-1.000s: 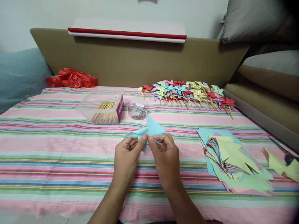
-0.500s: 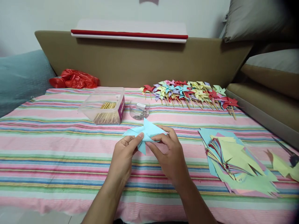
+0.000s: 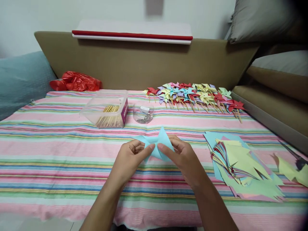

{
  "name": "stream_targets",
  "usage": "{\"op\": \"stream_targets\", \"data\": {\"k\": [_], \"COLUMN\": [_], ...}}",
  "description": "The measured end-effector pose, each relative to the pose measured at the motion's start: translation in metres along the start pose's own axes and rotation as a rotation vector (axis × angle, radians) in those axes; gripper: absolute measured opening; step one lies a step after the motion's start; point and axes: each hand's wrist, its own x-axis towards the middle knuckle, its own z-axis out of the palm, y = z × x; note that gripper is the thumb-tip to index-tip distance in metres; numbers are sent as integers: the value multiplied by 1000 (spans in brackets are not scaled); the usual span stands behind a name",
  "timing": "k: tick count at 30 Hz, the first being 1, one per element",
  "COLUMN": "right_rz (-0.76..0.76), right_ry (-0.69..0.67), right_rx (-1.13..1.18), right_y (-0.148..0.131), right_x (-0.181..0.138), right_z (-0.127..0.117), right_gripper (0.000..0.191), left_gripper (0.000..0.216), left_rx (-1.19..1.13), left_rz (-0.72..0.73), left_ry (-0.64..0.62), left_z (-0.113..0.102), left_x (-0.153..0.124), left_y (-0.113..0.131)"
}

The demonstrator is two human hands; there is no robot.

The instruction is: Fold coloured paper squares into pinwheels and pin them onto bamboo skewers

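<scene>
A light-blue paper pinwheel (image 3: 164, 138) is held up over the striped cloth, its points folded toward the middle. My left hand (image 3: 134, 154) grips its left side, thumb pressed near the centre and fingers curled behind. From the right, my right hand (image 3: 181, 155) pinches it the same way, thumb tip close to the left one. The paper hides most of both hands' fingertips. Just beyond the pinwheel stands a round clear tub (image 3: 143, 114) of small metal pieces with a little white box inside. Left of that, a clear plastic box (image 3: 96, 110) holds many thin wooden sticks.
Finished pinwheels on sticks (image 3: 186, 93) lie in rows at the back right. A stack of cut coloured paper (image 3: 243, 163) is to my right, with scissors (image 3: 295, 157) and a loose yellow piece (image 3: 291, 170) farther out. A red plastic bag (image 3: 78, 81) sits back left.
The blue pinwheel has turned and shifted slightly right. My right hand has gone from holding a point with its fingertips to pressing its thumb near the middle, fingers behind.
</scene>
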Motion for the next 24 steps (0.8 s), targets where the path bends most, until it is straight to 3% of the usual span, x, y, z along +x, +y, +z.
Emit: {"op": "stream_targets", "data": {"k": [11,14,18,22,24], "right_rz": [-3,14,53,69,71], "right_ry": [-64,44,271,302,313], "right_rx": [-134,10,348,569,622], "right_y": [4,5,9,12,13], "right_x": [-1,-1,-2,-5,-6], "right_z": [-2,5,27,52,60], "right_gripper": [15,14,24,28,27], "left_gripper": [44,28,32,33,28], "left_rx": [96,-36,-272,-405,-433], "left_rz": [-6,17,10,34,45], "left_ry": [-115,-57,87,-19,14], "left_z": [-3,-2,3,19,28], "left_x": [0,0,0,-5,-8], "left_y": [-1,1,-4,-9,-10]}}
